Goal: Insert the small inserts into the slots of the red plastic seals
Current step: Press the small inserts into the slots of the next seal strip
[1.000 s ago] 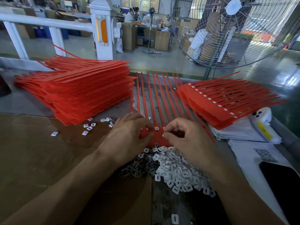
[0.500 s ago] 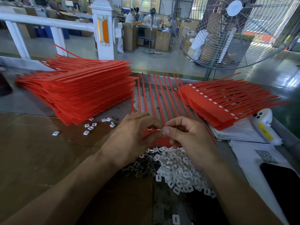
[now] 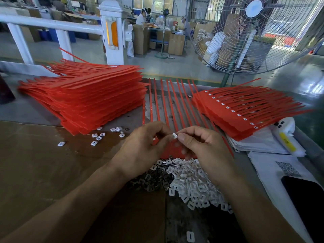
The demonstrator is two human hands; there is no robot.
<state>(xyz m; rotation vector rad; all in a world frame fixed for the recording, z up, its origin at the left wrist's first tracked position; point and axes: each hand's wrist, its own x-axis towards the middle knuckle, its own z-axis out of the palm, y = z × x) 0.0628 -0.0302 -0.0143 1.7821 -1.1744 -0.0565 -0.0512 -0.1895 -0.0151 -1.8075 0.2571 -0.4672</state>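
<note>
Both hands are lifting off the red seal strip since a second ago. Left hand and right hand are jointly pinching one white insert (fingertips meeting) above the insert pile near the worktop's front edge.

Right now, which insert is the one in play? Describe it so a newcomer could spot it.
Start at the big pile of white inserts at the near edge of the table, then go up to the red seal sheet under the two hands. The insert in play is the single white piece pinched between the left hand and right hand, held off the table, unlike the loose ones.
</note>
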